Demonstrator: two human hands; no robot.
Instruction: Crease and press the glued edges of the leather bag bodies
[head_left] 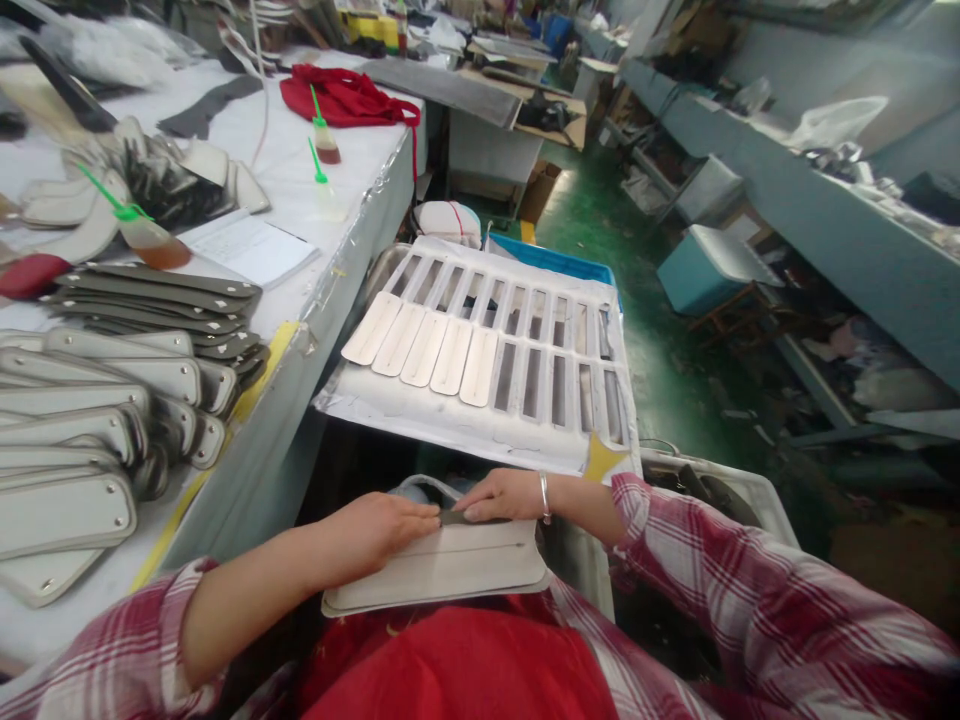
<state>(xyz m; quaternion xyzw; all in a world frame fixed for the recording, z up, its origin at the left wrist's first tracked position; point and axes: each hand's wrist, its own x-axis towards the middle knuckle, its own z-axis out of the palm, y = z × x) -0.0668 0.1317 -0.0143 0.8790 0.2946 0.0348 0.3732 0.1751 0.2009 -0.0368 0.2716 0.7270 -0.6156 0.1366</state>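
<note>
A white, leather-like panel (457,565) with rounded corners and a thin lengthwise slit rests on my lap; more than one layer shows at its lower edge. My left hand (379,535) is closed on its left and far side, fingers together over the top. With thumb and fingers, my right hand (501,495) grips the far edge, where a strip of dark grey underside (469,517) shows. Both hands' fingertips nearly meet there. Just beyond lies a white slotted rack (450,410), with several similar white panels (412,345) in a row on its left part.
The left table holds piles of white panels (67,510) with metal studs, dark grey pieces (157,295), glue bottles with green nozzles (150,240), a paper sheet (251,248) and red cloth (349,97). A blue crate (555,258) sits behind the rack. A bench (810,180) runs along the right.
</note>
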